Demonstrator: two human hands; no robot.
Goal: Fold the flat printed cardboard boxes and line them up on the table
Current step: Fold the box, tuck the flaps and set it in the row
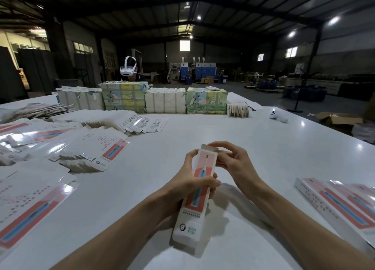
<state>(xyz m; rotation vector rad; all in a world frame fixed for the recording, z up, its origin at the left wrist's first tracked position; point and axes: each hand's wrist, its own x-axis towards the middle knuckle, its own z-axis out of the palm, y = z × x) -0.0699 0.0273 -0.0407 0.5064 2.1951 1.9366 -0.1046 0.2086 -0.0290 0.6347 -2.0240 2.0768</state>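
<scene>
Head view: left hand [189, 181] wraps the slim white, coral-and-blue printed box [194, 211] while right hand [231, 160] pinches its far end.

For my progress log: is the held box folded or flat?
Folded: the box shows two faces; its top flap stands open.

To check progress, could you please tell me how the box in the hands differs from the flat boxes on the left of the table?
The held box is opened into a narrow tube; the flat boxes are wide, unfolded sheets. The held box is gripped by the left hand, the right hand at its top flap; the flat boxes lie overlapping on the table. Both carry the pink and blue print.
</scene>
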